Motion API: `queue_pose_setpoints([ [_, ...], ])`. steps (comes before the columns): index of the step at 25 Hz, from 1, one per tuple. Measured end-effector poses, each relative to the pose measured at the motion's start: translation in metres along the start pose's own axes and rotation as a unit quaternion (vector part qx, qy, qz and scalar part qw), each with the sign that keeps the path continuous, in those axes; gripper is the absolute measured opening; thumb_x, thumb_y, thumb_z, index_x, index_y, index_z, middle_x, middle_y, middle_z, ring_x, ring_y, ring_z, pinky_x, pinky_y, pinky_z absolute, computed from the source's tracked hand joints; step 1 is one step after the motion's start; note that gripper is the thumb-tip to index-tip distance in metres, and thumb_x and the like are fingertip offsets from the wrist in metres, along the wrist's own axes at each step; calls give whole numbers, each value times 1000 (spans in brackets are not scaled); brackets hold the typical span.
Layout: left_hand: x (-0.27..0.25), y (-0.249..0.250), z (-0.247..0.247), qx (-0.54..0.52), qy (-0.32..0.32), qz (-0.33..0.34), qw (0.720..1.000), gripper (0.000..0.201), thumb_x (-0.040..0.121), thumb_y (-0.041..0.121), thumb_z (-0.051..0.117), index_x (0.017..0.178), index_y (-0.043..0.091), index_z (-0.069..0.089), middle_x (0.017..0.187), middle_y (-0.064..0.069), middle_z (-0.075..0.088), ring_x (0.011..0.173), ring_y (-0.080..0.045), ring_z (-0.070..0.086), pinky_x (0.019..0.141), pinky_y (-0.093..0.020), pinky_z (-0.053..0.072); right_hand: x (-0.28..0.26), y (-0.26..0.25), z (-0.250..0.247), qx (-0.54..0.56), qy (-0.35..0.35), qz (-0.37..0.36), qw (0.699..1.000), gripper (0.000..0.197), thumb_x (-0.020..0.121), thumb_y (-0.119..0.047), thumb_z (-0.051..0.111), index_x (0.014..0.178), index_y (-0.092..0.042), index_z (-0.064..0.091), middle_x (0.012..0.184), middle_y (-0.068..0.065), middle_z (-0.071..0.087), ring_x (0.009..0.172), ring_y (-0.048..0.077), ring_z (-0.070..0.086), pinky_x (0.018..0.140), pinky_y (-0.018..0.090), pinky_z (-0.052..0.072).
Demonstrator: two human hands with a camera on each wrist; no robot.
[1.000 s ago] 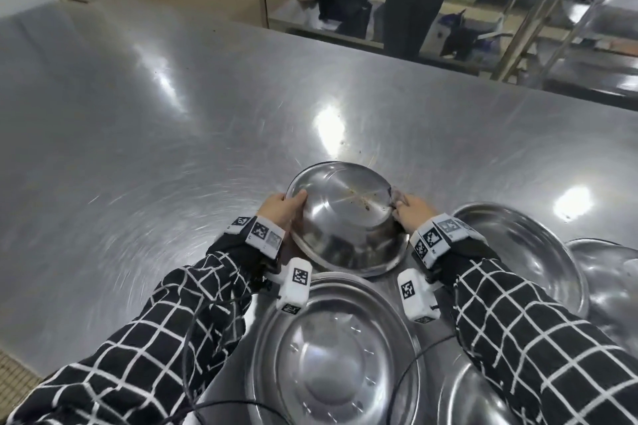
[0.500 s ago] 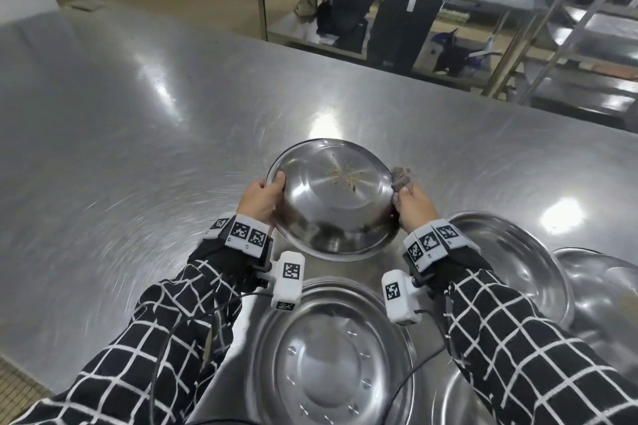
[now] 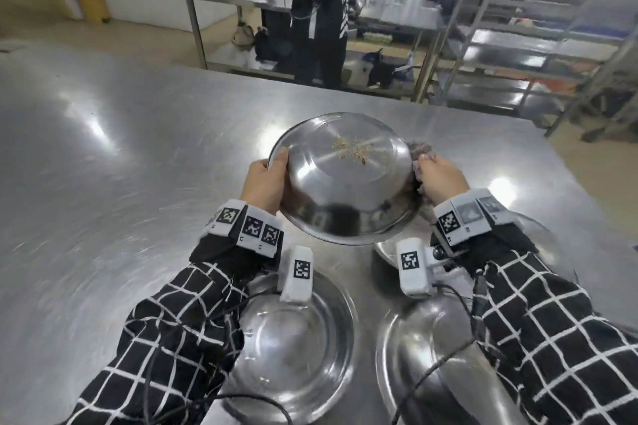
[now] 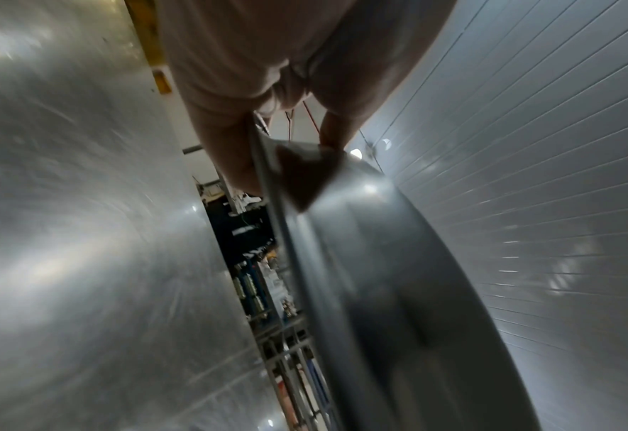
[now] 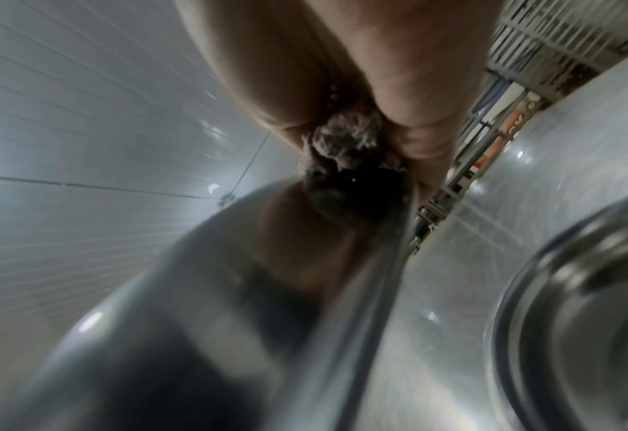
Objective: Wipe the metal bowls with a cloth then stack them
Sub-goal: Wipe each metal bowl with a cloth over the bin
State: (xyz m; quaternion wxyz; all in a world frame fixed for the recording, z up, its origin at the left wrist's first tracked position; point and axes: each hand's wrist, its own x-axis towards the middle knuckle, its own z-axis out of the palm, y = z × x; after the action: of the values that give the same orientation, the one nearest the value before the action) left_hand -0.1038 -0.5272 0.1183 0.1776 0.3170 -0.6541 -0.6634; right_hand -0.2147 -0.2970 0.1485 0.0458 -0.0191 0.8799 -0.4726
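Note:
I hold a metal bowl (image 3: 345, 190) upside down and tilted above the steel table (image 3: 121, 166). Brown crumbs stick to its upturned base. My left hand (image 3: 276, 169) grips the left rim, thumb on the outer wall. In the left wrist view the rim (image 4: 268, 189) runs between thumb and fingers. My right hand (image 3: 424, 169) grips the right rim with a grey cloth (image 3: 419, 148) bunched in it. The right wrist view shows the cloth (image 5: 345, 145) pressed against the bowl (image 5: 231, 291) by my fingers.
Two empty metal bowls (image 3: 297, 338) (image 3: 431, 355) sit on the table near me, and another (image 3: 386, 252) lies under the held one. A person in dark clothes (image 3: 317, 10) stands beyond the far edge. Metal shelving (image 3: 518, 45) fills the back right.
Both hands have lifted the bowl up and away from me. The cloth stays in my right hand at the rim.

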Motion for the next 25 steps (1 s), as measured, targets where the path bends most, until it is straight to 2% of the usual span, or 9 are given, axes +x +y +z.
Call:
queue_pose_setpoints([
  [6,-88,21,102,25,-117,32,992,57,89,53,51,106,0,64,100,-16,68,95,-30,65,89,-42,53,-55,58,-141,51,86,23,995,25,91,-30,40,70,-20,50,67,-1,49,55,15,42,51,28,30],
  [9,-146,19,156,55,-179,22,982,70,84,64,47,111,2,63,108,-17,67,101,-34,63,95,-46,49,-96,99,-213,57,122,45,990,28,94,-29,40,69,-20,48,66,-3,48,54,13,41,54,29,32],
  [13,-242,5,237,66,-272,26,960,59,93,53,44,114,-1,58,116,-23,62,105,-39,61,93,-52,49,-178,164,-310,-11,187,85,979,20,99,-26,39,90,-13,52,80,7,51,73,22,48,70,30,36],
  [15,-288,-6,276,64,-301,2,952,73,79,63,53,112,-2,59,111,-23,63,102,-38,62,95,-51,49,-217,201,-353,-9,222,111,969,23,98,-28,40,95,-11,56,91,13,57,80,23,51,73,32,38],
  [17,-317,-25,315,54,-317,-26,947,91,56,73,56,105,-4,61,108,-28,64,98,-42,63,93,-58,47,-247,233,-386,1,245,130,961,23,95,-29,41,84,-16,56,90,14,56,75,24,51,68,34,39],
  [19,-358,-37,354,58,-368,-36,927,76,66,67,55,102,0,63,110,-28,63,100,-44,62,92,-60,47,-281,261,-423,-2,275,150,950,22,94,-29,41,80,-17,53,87,13,54,75,25,50,68,35,37],
  [21,-403,-40,380,69,-416,-41,906,56,88,49,49,117,2,59,122,-23,61,111,-40,59,95,-55,48,-313,288,-454,-4,301,167,939,21,92,-31,43,81,-17,54,85,12,53,69,25,49,65,34,38],
  [23,-436,-45,405,77,-444,-57,891,51,92,40,46,124,1,55,129,-23,57,116,-40,56,97,-53,47,-339,310,-478,0,331,177,927,21,91,-31,44,77,-19,53,85,10,52,62,21,46,59,30,34],
  [25,-454,-54,427,85,-463,-63,880,51,93,37,46,125,-1,54,130,-24,56,118,-41,55,99,-53,46,-357,327,-492,-16,343,194,919,16,96,-28,43,88,-19,55,91,6,53,75,22,48,67,29,33],
])
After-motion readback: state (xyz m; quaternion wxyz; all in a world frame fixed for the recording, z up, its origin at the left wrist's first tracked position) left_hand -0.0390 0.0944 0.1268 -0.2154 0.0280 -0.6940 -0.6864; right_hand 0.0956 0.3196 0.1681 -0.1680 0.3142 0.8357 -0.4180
